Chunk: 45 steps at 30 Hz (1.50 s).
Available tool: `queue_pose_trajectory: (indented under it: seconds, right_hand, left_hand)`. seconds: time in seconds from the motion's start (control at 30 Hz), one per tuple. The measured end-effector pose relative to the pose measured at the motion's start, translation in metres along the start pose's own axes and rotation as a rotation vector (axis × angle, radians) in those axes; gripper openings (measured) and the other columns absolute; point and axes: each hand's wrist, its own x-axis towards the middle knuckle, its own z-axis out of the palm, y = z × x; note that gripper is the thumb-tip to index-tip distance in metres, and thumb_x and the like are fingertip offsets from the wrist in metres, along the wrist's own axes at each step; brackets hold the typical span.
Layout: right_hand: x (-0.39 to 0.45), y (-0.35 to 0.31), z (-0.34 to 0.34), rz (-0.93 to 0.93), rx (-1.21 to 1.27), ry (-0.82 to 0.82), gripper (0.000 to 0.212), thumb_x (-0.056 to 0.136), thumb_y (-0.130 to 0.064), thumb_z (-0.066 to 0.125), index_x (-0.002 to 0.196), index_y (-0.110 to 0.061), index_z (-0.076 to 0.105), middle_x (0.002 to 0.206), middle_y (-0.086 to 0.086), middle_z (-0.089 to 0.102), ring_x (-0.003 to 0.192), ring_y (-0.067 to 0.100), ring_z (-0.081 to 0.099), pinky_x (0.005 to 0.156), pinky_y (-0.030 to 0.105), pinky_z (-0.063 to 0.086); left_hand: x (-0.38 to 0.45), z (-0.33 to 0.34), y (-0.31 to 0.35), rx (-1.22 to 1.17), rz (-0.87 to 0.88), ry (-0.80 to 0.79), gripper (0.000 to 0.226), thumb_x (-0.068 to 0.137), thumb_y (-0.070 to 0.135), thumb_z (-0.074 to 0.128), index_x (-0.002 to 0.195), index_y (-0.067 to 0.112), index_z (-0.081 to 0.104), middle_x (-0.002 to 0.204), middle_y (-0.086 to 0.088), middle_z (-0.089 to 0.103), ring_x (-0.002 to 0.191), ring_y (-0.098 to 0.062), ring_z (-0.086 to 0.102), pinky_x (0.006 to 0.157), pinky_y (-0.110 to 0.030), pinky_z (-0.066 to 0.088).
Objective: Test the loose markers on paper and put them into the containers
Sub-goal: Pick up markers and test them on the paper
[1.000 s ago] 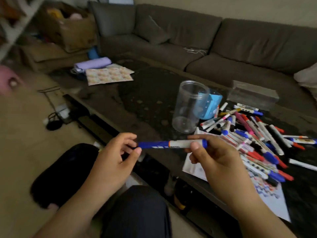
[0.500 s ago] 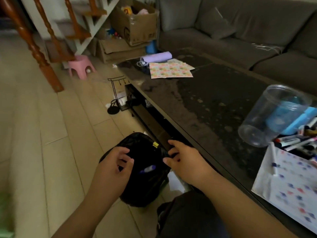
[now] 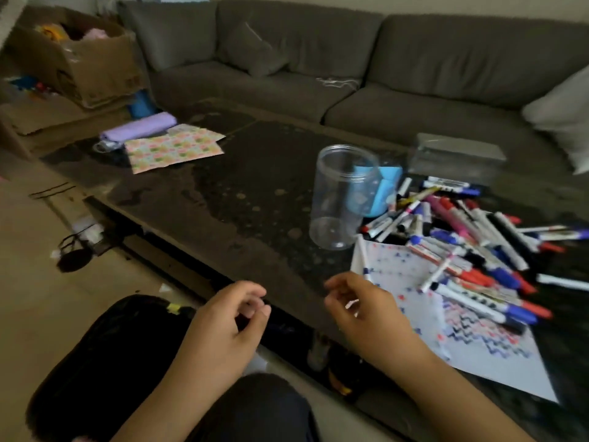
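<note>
My left hand (image 3: 229,317) and my right hand (image 3: 363,311) hover at the front edge of the dark table (image 3: 242,193), fingers loosely curled, holding nothing. A pile of several loose markers (image 3: 471,247) lies at the right, partly on a white test paper (image 3: 446,314) covered in scribbles. One marker (image 3: 363,260) rests along the paper's left edge, just beyond my right hand. A clear empty jar (image 3: 342,196) stands left of the pile, with a blue container (image 3: 379,189) behind it and a clear box (image 3: 455,157) further back. A black bin (image 3: 105,355) sits on the floor below my left hand.
A patterned sheet (image 3: 173,148) and a purple roll (image 3: 140,129) lie at the table's far left. A grey sofa (image 3: 350,68) runs behind the table, a pale pillow (image 3: 564,116) at its right. Cardboard boxes (image 3: 76,52) stand at the back left.
The blue-capped marker both hands held a second ago has left them; half a second ago it lay in the black bin. The view has swung back to the table.
</note>
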Motion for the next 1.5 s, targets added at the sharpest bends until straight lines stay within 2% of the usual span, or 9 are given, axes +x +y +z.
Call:
queue_pose_trajectory:
  seconds: [0.37,0.47,0.6,0.8,0.97,1.13,1.3,1.43,1.5]
  right_hand:
    - [-0.016,0.100,-0.090,0.218,-0.248,0.297,0.020,0.092,-0.022,0.058,0.112,-0.020,0.060,0.100,-0.008,0.058,0.093,0.011,0.055,0.070,0.007,0.037]
    - [-0.023,0.133,-0.110,0.321,-0.435,0.397,0.027,0.091,-0.020,0.058,0.118,-0.014,0.059,0.117,0.002,0.059,0.109,0.021,0.051,0.089,0.028,0.044]
    - [-0.034,0.162,-0.129,0.463,-0.568,0.344,0.026,0.092,-0.031,0.055,0.115,-0.019,0.058,0.119,0.001,0.056,0.110,0.021,0.047,0.092,0.033,0.043]
    - [-0.042,0.171,-0.129,0.414,-0.665,0.203,0.034,0.092,-0.042,0.052,0.123,-0.028,0.056,0.124,-0.006,0.052,0.119,0.018,0.042,0.101,0.034,0.030]
    - [-0.055,0.156,-0.143,0.330,-0.229,0.451,0.015,0.079,-0.024,0.075,0.091,-0.020,0.066,0.088,-0.009,0.060,0.078,0.003,0.058,0.065,0.005,0.042]
    - [-0.068,0.125,-0.157,0.340,0.220,0.558,0.013,0.077,-0.020,0.076,0.085,-0.016,0.066,0.072,0.001,0.064,0.058,0.006,0.055,0.053,0.014,0.045]
    - [-0.083,0.098,-0.151,0.251,0.426,0.429,0.011,0.092,-0.028,0.051,0.094,-0.025,0.062,0.085,-0.006,0.071,0.083,0.009,0.066,0.080,0.027,0.053]
    - [-0.099,0.079,-0.131,0.245,0.672,0.264,0.031,0.086,-0.039,0.045,0.093,-0.014,0.061,0.064,0.001,0.053,0.054,0.012,0.051,0.054,0.026,0.048]
    - [-0.105,0.071,-0.121,0.311,0.773,0.197,0.037,0.090,-0.037,0.044,0.092,-0.004,0.061,0.059,-0.001,0.049,0.047,0.008,0.041,0.044,0.021,0.036]
  left_hand:
    - [0.055,0.109,0.066,0.021,0.306,-0.162,0.011,0.087,0.019,0.060,0.094,0.027,0.058,0.084,0.011,0.059,0.079,-0.003,0.057,0.071,-0.013,0.043]
    - [0.061,0.133,0.076,0.000,0.309,-0.203,0.009,0.087,0.019,0.060,0.093,0.025,0.058,0.083,0.010,0.060,0.078,-0.006,0.058,0.072,-0.019,0.046]
    - [0.063,0.157,0.082,0.006,0.303,-0.245,0.013,0.087,0.020,0.060,0.090,0.031,0.055,0.082,0.012,0.059,0.078,-0.004,0.057,0.070,-0.016,0.046]
    - [0.057,0.170,0.086,0.001,0.299,-0.294,0.011,0.089,0.021,0.058,0.092,0.031,0.054,0.084,0.012,0.058,0.080,-0.003,0.056,0.068,-0.009,0.044]
    - [0.050,0.169,0.092,-0.025,0.297,-0.287,0.010,0.089,0.021,0.059,0.091,0.030,0.055,0.083,0.013,0.058,0.081,-0.001,0.056,0.071,-0.012,0.047]
    - [0.039,0.166,0.108,-0.068,0.313,-0.280,0.010,0.088,0.022,0.060,0.090,0.031,0.056,0.083,0.015,0.059,0.081,0.002,0.056,0.070,-0.010,0.046]
    - [0.027,0.163,0.124,-0.160,0.259,-0.308,0.008,0.089,0.022,0.060,0.091,0.030,0.060,0.085,0.017,0.061,0.082,0.007,0.055,0.067,-0.005,0.043]
    - [0.016,0.162,0.134,-0.297,0.136,-0.403,0.008,0.090,0.030,0.057,0.092,0.034,0.063,0.092,0.016,0.065,0.087,0.004,0.059,0.071,-0.007,0.045]
    - [0.009,0.166,0.137,-0.497,0.007,-0.522,0.016,0.087,0.042,0.055,0.094,0.036,0.068,0.096,0.012,0.069,0.092,-0.001,0.063,0.088,-0.023,0.049]
